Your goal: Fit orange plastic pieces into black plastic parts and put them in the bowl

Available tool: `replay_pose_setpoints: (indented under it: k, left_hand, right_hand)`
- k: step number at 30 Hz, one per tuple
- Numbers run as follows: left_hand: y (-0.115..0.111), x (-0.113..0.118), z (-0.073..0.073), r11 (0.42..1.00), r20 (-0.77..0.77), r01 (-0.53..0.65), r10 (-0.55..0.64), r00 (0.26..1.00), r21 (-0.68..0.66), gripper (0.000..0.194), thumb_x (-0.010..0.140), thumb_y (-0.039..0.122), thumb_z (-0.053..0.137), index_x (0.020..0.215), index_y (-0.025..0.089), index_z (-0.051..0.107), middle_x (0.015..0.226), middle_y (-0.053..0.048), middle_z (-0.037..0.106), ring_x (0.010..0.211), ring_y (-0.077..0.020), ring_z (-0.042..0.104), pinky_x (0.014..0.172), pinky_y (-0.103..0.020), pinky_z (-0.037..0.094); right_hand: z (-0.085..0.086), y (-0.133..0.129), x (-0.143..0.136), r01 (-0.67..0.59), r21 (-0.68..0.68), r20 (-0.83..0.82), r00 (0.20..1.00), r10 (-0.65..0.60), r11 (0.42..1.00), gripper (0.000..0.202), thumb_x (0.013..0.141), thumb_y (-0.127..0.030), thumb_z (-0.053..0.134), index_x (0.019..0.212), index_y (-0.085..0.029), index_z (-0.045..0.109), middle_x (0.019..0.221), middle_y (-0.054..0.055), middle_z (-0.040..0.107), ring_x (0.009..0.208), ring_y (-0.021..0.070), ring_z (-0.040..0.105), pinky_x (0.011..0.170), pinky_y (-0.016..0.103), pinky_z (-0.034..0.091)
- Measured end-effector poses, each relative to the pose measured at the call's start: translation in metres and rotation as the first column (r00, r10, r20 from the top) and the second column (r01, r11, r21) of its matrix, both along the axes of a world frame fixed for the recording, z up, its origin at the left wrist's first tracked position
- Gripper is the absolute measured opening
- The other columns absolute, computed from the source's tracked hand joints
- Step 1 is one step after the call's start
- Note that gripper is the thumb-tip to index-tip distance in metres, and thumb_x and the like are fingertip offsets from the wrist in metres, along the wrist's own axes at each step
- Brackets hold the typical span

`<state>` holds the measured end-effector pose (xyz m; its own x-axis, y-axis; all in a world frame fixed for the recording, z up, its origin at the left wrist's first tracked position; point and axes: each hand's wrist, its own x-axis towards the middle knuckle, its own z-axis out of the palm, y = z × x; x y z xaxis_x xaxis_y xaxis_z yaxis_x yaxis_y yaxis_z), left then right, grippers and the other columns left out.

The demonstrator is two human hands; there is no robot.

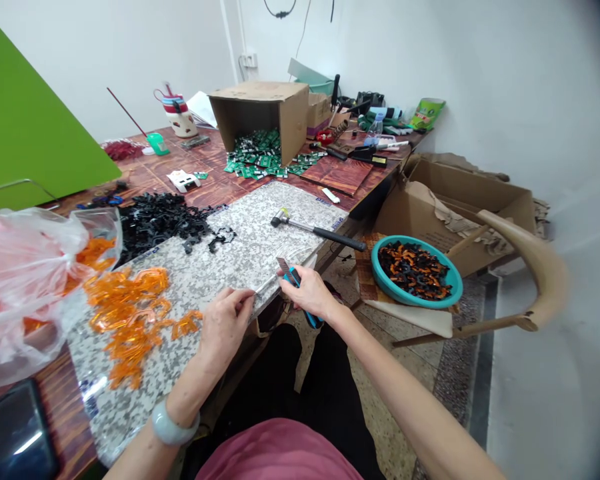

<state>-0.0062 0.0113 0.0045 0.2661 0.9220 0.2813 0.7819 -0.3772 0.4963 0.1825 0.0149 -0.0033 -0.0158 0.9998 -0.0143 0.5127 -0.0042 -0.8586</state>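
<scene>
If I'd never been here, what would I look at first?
Probably the big lime-green flat panel at the upper left, and below it the see-through orange plastic pieces on the speckled grey board. Next, maybe the round turquoise bowl full of small black and orange pieces, on the wooden chair at the right. In the middle, the right hand grips a blue-handled tool.

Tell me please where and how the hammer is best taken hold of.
The hammer is probably best gripped by its black handle, coming from the right: the handle is long and straight, and its end juts past the edge of the speckled board, so there is likely room to close around it. The head lies on the board. The right hand, nearer, holds a blue knife.
</scene>
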Motion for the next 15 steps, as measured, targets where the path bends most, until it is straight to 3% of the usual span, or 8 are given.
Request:
replay_pose_setpoints:
  k: [15]
  left_hand:
    - [0.0002, -0.0003, 0.0011, 1.000, 0.019, -0.004, 0.004, 1.000, -0.013, 0.026, 0.084, 0.029, 0.047, 0.083, 0.019, 0.071, 0.070, -0.003, 0.061, 0.062, -0.0169, 0.058, 0.063, -0.027, 0.045]
  right_hand:
    - [0.0046, -0.0033, -0.0024, 0.004, -0.070, -0.134, 0.991, -0.014, 0.998, 0.026, 0.082, -0.025, 0.052, 0.105, -0.018, 0.062, 0.058, -0.005, 0.054, 0.040, 0.0093, 0.055, 0.042, 0.018, 0.044]
